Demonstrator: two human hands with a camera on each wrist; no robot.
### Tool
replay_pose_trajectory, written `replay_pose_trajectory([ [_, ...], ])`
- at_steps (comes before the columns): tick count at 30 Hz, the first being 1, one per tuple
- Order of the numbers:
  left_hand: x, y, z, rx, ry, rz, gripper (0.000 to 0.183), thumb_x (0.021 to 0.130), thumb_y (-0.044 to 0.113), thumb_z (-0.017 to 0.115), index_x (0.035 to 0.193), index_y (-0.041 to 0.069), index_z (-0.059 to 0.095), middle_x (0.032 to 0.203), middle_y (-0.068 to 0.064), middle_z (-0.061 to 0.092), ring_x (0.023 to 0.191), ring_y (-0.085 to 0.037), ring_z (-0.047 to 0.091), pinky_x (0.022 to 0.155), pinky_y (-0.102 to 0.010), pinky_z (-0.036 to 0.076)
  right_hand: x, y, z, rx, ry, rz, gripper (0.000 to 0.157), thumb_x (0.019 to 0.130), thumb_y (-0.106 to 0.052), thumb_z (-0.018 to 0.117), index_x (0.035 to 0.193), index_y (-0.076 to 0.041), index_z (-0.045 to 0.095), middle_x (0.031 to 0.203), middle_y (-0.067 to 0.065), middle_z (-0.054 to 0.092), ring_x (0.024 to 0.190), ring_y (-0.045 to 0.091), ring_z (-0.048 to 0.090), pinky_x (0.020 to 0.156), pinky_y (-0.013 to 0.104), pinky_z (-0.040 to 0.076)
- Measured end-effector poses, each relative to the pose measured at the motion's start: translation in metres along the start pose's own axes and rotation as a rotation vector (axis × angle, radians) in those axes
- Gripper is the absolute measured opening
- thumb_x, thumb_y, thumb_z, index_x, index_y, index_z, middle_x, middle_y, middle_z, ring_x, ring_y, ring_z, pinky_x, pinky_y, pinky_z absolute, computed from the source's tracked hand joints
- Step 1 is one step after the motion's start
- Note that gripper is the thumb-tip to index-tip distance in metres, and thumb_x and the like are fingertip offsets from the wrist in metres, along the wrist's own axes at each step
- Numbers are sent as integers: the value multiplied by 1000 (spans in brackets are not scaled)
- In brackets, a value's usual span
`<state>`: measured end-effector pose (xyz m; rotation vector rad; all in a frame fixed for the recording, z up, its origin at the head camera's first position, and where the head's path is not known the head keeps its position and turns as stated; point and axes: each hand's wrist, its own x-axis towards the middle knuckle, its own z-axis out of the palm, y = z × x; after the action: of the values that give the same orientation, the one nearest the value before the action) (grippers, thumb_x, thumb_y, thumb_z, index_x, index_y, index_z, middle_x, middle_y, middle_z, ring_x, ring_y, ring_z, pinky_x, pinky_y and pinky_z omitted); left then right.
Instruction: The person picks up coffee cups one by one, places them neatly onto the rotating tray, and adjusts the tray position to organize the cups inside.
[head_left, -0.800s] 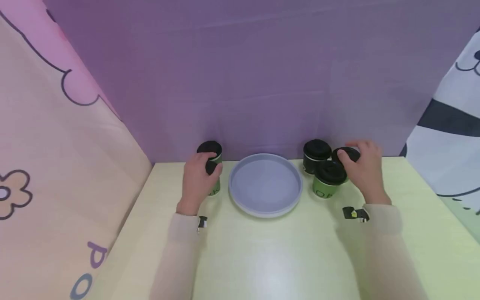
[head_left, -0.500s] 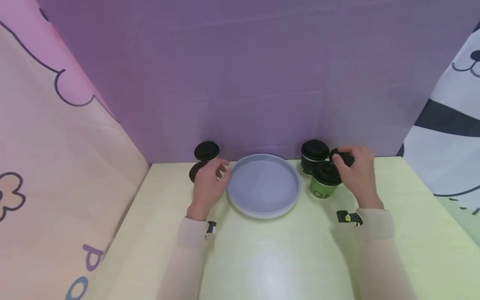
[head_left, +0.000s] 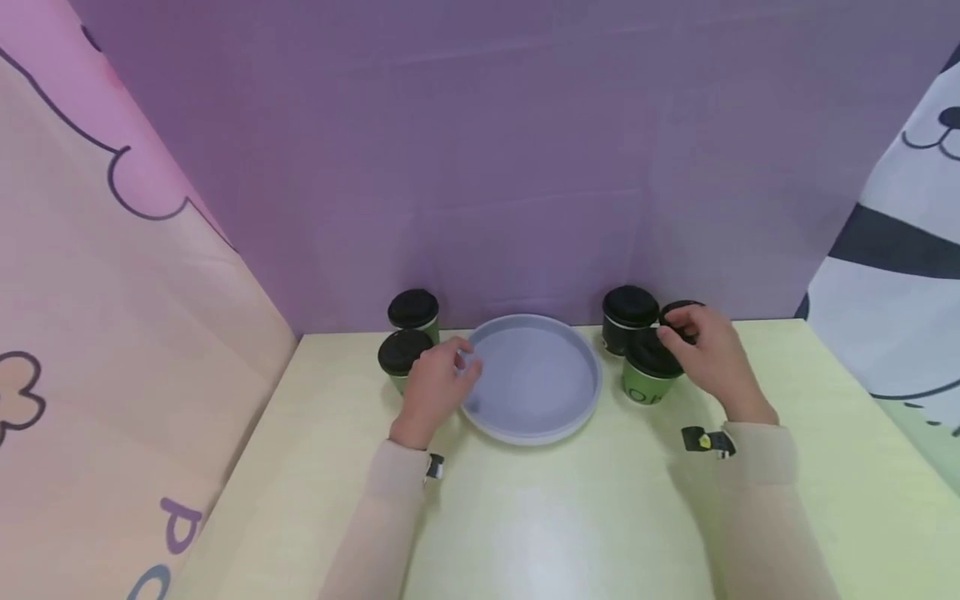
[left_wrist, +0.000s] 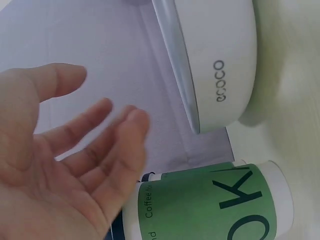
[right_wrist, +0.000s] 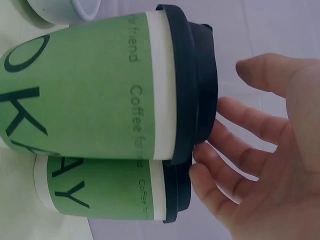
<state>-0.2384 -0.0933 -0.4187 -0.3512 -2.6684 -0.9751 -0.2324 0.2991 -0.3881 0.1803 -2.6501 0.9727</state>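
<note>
Green is shown on the body of the front right cup point(head_left: 647, 385), where large dark letters are printed, with smaller lines of text, among them "Coffee", set near the top. The green is bordered by a white band, and the cup is capped by a black lid with a raised centre. A similar green body is seen on the far right cup point(right_wrist: 107, 190), which is partly hidden by the right hand point(head_left: 711, 350); beside both, a darker body is carried by the rear right cup point(head_left: 628, 327). All three are stood upright and close together, to the right of a round tray point(head_left: 534, 375). To the tray's left, the front left cup point(head_left: 401, 357) and the rear left cup point(head_left: 415, 312) are likewise green, black-lidded and upright. The tray is coloured pale lavender inside, and its white outer wall is marked "ecoco".

The right hand is held at the lids with its fingers loosely bent and its thumb well apart from them; nothing is gripped, and whether a lid is touched cannot be told. The left hand point(head_left: 437, 383) is held between the front left cup and the tray, fingers relaxed and parted, with nothing grasped.
</note>
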Motion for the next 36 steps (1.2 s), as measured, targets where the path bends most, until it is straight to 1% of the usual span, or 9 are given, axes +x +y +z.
replay_pose_trajectory([
  [5, -2, 2, 2, 92, -90, -32, 34, 95, 31, 70, 120, 8, 70, 102, -15, 73, 76, -24, 67, 61, -35, 51, -2, 3, -9, -38, -74, 6, 42, 105, -29, 57, 127, 6, 59, 125, 28, 59, 109, 42, 56, 90, 57, 47],
  [10, -1, 4, 4, 170, -155, -73, 40, 95, 35, 71, 125, 8, 67, 112, -17, 72, 90, -35, 71, 74, -46, 57, 0, 2, -12, -55, -123, -2, 44, 105, -29, 58, 129, 7, 58, 126, 29, 57, 109, 43, 56, 90, 57, 47],
  [13, -2, 4, 4, 180, -152, -96, 43, 94, 34, 72, 127, 7, 67, 113, -19, 71, 95, -39, 71, 79, -49, 57, 1, 1, -11, -66, -146, -13, 45, 104, -30, 59, 130, 7, 57, 129, 30, 56, 112, 45, 56, 94, 60, 46],
  [17, -3, 5, 3, 178, -143, -115, 45, 93, 32, 73, 129, 6, 66, 112, -22, 69, 96, -41, 70, 81, -51, 57, 2, 1, -10, -79, -175, -13, 48, 104, -31, 60, 131, 8, 56, 133, 30, 54, 114, 47, 55, 97, 62, 45],
  [21, -4, 4, 3, 188, -162, -138, 47, 93, 32, 73, 131, 6, 64, 113, -24, 70, 99, -42, 70, 82, -51, 57, 2, 1, -9, -92, -186, -14, 49, 103, -31, 61, 132, 8, 56, 133, 31, 53, 112, 46, 54, 96, 62, 44],
  [26, -5, 1, 5, 199, -199, -160, 51, 94, 31, 72, 135, 3, 61, 115, -26, 72, 100, -42, 71, 82, -51, 57, 2, 0, -9, -104, -201, -11, 53, 101, -33, 63, 134, 9, 55, 134, 31, 51, 112, 46, 54, 97, 62, 44],
  [29, -5, -2, 7, 207, -224, -176, 54, 96, 29, 69, 140, 1, 55, 117, -28, 71, 100, -44, 71, 83, -53, 57, 2, -1, -9, -118, -221, 2, 60, 100, -38, 64, 136, 9, 53, 137, 32, 50, 115, 48, 54, 99, 63, 44],
  [32, -6, -3, 10, 207, -253, -200, 57, 99, 27, 64, 146, -2, 48, 118, -30, 70, 100, -45, 71, 82, -54, 57, 2, -3, -8, -141, -237, 7, 68, 99, -44, 65, 139, 9, 52, 141, 34, 48, 125, 52, 49, 106, 65, 39],
  [36, -5, -3, 12, 210, -316, -253, 59, 103, 26, 53, 153, -3, 38, 117, -30, 69, 95, -42, 71, 79, -52, 57, 2, -6, -9, -175, -268, 9, 77, 96, -52, 67, 143, 7, 50, 145, 35, 44, 135, 56, 37, 111, 69, 31],
])
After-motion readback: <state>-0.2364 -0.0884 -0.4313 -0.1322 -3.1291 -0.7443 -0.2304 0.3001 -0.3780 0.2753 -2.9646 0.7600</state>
